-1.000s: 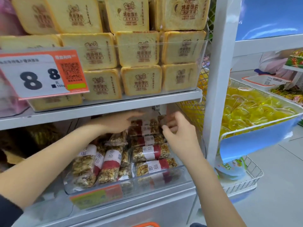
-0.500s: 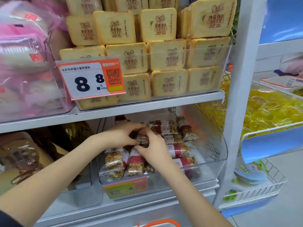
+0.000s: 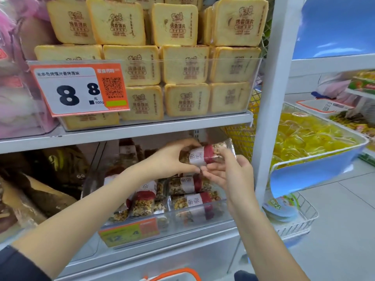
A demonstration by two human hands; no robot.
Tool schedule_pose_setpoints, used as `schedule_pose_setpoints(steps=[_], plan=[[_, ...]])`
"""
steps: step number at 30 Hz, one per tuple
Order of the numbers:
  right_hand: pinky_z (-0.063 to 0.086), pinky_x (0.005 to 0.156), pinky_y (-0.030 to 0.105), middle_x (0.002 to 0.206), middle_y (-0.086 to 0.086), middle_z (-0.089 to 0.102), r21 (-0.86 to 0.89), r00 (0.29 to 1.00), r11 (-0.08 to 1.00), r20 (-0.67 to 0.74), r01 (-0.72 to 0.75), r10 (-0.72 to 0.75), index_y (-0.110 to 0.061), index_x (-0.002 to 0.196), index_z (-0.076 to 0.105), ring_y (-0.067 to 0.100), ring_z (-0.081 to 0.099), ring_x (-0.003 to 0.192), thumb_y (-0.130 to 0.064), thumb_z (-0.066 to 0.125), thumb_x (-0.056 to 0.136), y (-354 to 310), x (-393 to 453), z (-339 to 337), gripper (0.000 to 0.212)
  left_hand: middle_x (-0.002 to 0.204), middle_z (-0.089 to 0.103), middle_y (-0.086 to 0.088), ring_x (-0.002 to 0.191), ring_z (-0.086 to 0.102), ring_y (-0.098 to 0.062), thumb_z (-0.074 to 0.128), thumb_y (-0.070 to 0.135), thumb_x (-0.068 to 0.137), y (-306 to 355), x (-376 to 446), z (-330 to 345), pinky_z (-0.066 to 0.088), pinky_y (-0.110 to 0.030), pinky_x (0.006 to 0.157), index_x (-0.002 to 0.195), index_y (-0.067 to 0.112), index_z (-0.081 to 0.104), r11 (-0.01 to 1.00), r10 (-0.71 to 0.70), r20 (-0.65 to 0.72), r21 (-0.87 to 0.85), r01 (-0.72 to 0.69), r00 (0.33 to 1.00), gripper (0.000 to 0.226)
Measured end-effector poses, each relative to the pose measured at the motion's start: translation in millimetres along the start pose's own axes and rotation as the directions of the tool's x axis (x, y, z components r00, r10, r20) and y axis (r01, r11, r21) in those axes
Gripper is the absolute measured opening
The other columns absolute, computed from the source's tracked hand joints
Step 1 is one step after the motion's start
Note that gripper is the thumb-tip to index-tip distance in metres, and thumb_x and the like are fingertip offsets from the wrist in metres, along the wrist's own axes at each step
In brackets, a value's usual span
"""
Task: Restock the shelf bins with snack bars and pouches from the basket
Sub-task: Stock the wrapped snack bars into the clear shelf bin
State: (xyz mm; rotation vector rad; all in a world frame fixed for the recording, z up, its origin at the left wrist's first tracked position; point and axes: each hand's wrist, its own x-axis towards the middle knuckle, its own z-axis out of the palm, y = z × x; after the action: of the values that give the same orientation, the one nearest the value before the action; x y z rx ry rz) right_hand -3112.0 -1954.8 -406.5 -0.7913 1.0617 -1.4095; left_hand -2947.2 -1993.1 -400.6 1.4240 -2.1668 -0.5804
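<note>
Both hands, the left hand (image 3: 170, 159) and right hand (image 3: 229, 175), pinch one snack bar (image 3: 205, 155) above the bin (image 3: 203, 218); a slack grip could drop it behind the stacked bars (image 3: 188, 199) below them.

In front of me the upper shelf (image 3: 142, 129) carries a clear bin (image 3: 253, 86) packed with stacked toast-slice packs (image 3: 183, 64), an orange price tag (image 3: 81, 89) clipped to its front left corner. On the lower shelf (image 3: 162, 252) sits a second clear bin (image 3: 203, 218) at the right end, by the white upright (image 3: 272, 98), with nut bars (image 3: 190, 184) lying in rows and a price label (image 3: 129, 232) on its front. Brown pouches (image 3: 40, 191) fill the lower shelf's left part.
</note>
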Motion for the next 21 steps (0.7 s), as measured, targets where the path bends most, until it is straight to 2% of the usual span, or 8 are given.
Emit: schedule_pose_setpoints(steps=[2, 4, 7, 9, 12, 14, 17, 21], plan=[[0.053, 0.047, 0.031, 0.060, 0.018, 0.064, -0.298, 0.999, 0.954, 0.036, 0.039, -0.029, -0.003, 0.085, 0.053, 0.028, 0.065, 0.052, -0.034, 0.055, 0.094, -9, 5, -22, 0.032, 0.127, 0.048, 0.018, 0.115, 0.041, 0.004, 0.075, 0.030, 0.078, 1, 5, 1, 0.031, -0.015, 0.096, 0.132, 0.028, 0.049, 0.998, 0.017, -0.006, 0.053, -0.017, 1.000, 0.060], [0.042, 0.037, 0.024, 0.055, 0.016, 0.063, -0.493, 0.983, 0.854, 0.017, 0.167, -0.183, 0.001, 0.077, 0.056, 0.024, 0.059, 0.042, -0.040, 0.053, 0.094, -17, 12, -46, 0.045, 0.122, 0.051, 0.010, 0.112, 0.044, -0.001, 0.074, 0.021, 0.079, 3, 13, 1, 0.033, -0.019, 0.095, 0.124, 0.024, 0.057, 0.994, 0.077, 0.052, 0.070, -0.080, 0.996, 0.049], [0.036, 0.039, 0.022, 0.048, 0.009, 0.058, -0.515, 0.871, 0.774, -0.097, 0.370, -0.481, -0.002, 0.069, 0.056, 0.024, 0.052, 0.037, -0.034, 0.053, 0.095, -26, 19, -73, 0.042, 0.118, 0.046, 0.001, 0.112, 0.041, -0.012, 0.070, 0.012, 0.081, 12, 36, 13, 0.031, -0.026, 0.099, 0.118, 0.019, 0.064, 0.969, 0.183, 0.149, 0.137, -0.203, 0.972, 0.038], [0.038, 0.044, 0.026, 0.047, 0.005, 0.057, -0.529, 0.808, 0.739, -0.157, 0.417, -0.568, -0.010, 0.064, 0.055, 0.022, 0.052, 0.035, -0.032, 0.051, 0.094, -25, 23, -81, 0.038, 0.116, 0.042, 0.000, 0.111, 0.035, -0.017, 0.071, 0.015, 0.079, 19, 55, 29, 0.029, -0.028, 0.097, 0.116, 0.024, 0.067, 0.928, 0.233, 0.201, 0.247, -0.280, 0.951, 0.038], [0.037, 0.042, 0.023, 0.046, 0.005, 0.057, -0.565, 0.820, 0.721, -0.130, 0.401, -0.557, -0.009, 0.067, 0.055, 0.017, 0.053, 0.034, -0.028, 0.051, 0.095, -19, 26, -84, 0.034, 0.116, 0.043, 0.001, 0.108, 0.034, -0.019, 0.069, 0.013, 0.079, 17, 77, 51, 0.036, -0.036, 0.092, 0.120, 0.034, 0.064, 0.839, 0.211, 0.290, 0.436, -0.325, 0.934, 0.046], [0.037, 0.040, 0.019, 0.047, 0.008, 0.057, -0.599, 0.826, 0.686, -0.072, 0.413, -0.560, -0.005, 0.068, 0.056, 0.012, 0.053, 0.035, -0.024, 0.053, 0.095, -17, 25, -85, 0.033, 0.115, 0.044, 0.000, 0.108, 0.038, -0.021, 0.066, 0.006, 0.080, 11, 83, 60, 0.038, -0.034, 0.085, 0.124, 0.036, 0.060, 0.811, 0.161, 0.324, 0.496, -0.312, 0.932, 0.053], [0.036, 0.037, 0.011, 0.053, 0.019, 0.057, -0.606, 0.821, 0.659, -0.016, 0.446, -0.571, 0.000, 0.070, 0.056, 0.007, 0.054, 0.038, -0.020, 0.054, 0.094, -19, 23, -86, 0.032, 0.115, 0.051, -0.002, 0.109, 0.044, -0.022, 0.065, 0.003, 0.082, 8, 83, 63, 0.039, -0.034, 0.089, 0.129, 0.028, 0.058, 0.838, 0.162, 0.367, 0.439, -0.324, 0.916, 0.054], [0.034, 0.036, 0.010, 0.054, 0.016, 0.060, -0.604, 0.820, 0.661, -0.022, 0.444, -0.572, -0.002, 0.070, 0.057, 0.010, 0.053, 0.037, -0.021, 0.053, 0.094, -21, 22, -89, 0.031, 0.121, 0.063, 0.003, 0.109, 0.057, -0.011, 0.068, 0.003, 0.082, 1, 77, 51, 0.044, -0.023, 0.093, 0.131, 0.023, 0.056, 0.954, 0.087, 0.323, 0.247, -0.172, 0.942, 0.054]])
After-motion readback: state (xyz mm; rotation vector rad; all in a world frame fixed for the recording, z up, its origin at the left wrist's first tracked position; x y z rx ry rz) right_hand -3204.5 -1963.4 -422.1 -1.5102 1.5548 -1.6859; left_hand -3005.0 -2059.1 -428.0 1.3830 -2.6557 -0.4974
